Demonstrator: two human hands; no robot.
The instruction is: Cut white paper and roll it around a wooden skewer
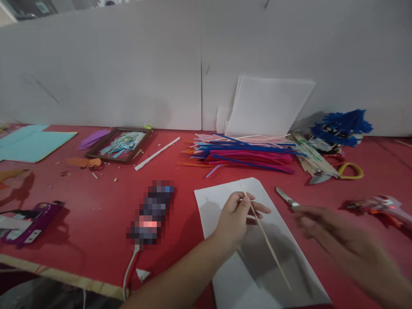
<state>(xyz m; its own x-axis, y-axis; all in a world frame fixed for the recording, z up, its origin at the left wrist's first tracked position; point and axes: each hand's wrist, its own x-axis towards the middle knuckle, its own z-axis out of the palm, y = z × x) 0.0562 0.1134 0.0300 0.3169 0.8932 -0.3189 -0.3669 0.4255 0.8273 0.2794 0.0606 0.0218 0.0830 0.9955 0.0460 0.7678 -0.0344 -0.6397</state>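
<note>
A thin wooden stick (268,241) slants across my left hand (236,212). Thumb and fingers pinch it near its upper end, over white paper (222,201) on the red table. My right hand (334,240), smeared by motion, is to the right of the paper with its fingers closed at the handle of a small craft knife (285,196). The knife's blade points away from me to the upper left; most of the handle is hidden by the hand. The stick and the knife are apart.
Behind the paper lie many coloured pipe cleaners (244,154). Yellow-handled scissors (350,171) and a glue gun (380,206) are on the right. A cabled phone (151,214), a framed tray (119,156) of paper scraps and a purple device (35,225) stand left. A white panel (128,64) closes the back.
</note>
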